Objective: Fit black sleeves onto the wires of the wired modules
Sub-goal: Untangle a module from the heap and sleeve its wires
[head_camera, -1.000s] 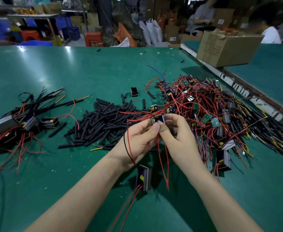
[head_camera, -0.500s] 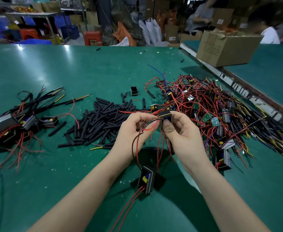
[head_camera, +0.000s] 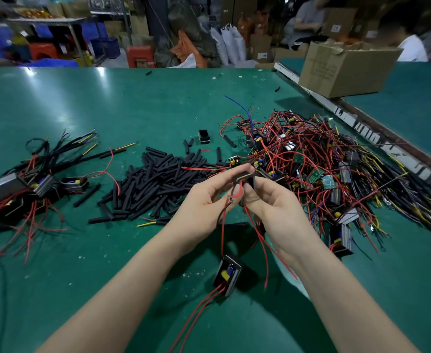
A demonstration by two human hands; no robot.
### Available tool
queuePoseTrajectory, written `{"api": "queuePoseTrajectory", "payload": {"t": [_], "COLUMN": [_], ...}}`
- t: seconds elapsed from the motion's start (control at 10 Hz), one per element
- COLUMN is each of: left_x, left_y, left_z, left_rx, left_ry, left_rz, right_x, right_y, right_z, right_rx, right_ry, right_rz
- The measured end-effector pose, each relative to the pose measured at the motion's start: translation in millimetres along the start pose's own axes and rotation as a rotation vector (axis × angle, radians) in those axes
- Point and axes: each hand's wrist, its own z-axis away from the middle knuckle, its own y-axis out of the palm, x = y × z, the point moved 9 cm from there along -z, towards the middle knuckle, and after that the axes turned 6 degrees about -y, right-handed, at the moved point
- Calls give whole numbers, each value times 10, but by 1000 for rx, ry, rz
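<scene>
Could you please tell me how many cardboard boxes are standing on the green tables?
1: the open box at the far right, on the neighbouring table by the divider. Other cartons stand off the tables in the blurred background.

A green worktop (head_camera: 133,98) carries a sleeve pile (head_camera: 155,184) at its middle. Left of the pile lie sleeved modules (head_camera: 31,184). Right of it sprawl bare modules (head_camera: 323,169), with a carton (head_camera: 341,70) beyond them.

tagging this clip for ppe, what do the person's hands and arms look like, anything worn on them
Nothing worn. Both forearms are bare up to the bottom edge of the picture, with no sleeves in view. The left hand and the right hand are bare too: no gloves, finger cots, rings, watch or wrist strap show. The fingernails look short and unpainted.
</scene>
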Motion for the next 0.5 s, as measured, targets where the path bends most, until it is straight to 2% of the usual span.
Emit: {"api": "queuePoseTrajectory", "payload": {"t": [0.3,0.5], "left_x": [86,170], "left_y": [30,-6], "left_z": [6,-15], "left_rx": [73,102], "left_ry": [-75,-59], "left_rz": [148,110], "right_x": [83,130], "right_y": [134,64], "right_z": [22,21], "right_rx": [126,90], "right_ry": [22,-52], "right_rz": [-75,79]}}
